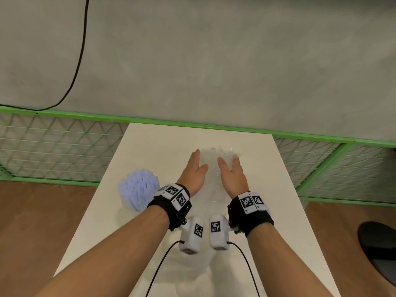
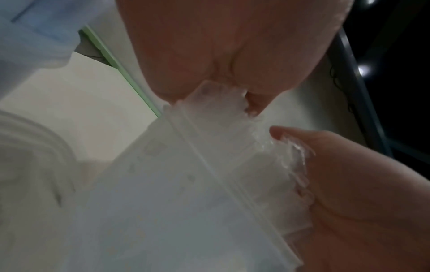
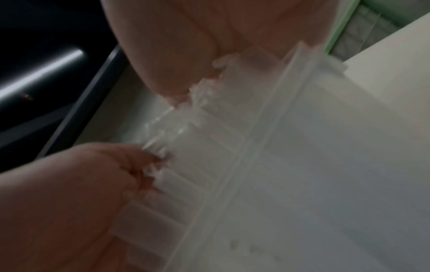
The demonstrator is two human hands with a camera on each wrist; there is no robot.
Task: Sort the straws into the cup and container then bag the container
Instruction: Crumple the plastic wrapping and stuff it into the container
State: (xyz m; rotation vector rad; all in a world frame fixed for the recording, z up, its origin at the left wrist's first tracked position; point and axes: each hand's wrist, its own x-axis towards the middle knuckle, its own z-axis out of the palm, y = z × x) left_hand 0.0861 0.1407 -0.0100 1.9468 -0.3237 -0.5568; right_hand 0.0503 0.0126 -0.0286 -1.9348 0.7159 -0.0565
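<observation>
A clear zip bag [image 1: 212,157] stands on the white table [image 1: 150,146] between my hands. My left hand [image 1: 196,166] pinches its left edge between thumb and fingers. On the opposite edge, my right hand [image 1: 230,168] does the same. In the left wrist view the bag's crinkled rim [image 2: 286,145] lies between thumb and fingers, below a zip strip. A pale ribbed container [image 3: 186,165] shows through the bag; its contents are hidden. Blue straws [image 1: 139,189] stand bunched in a cup [image 2: 35,147] left of my left wrist.
A green mesh fence [image 1: 64,146] runs behind the table's far edge and along both sides. A black cable [image 1: 79,61] hangs over the grey wall. A black round seat [image 1: 379,243] sits on the wood floor at the right.
</observation>
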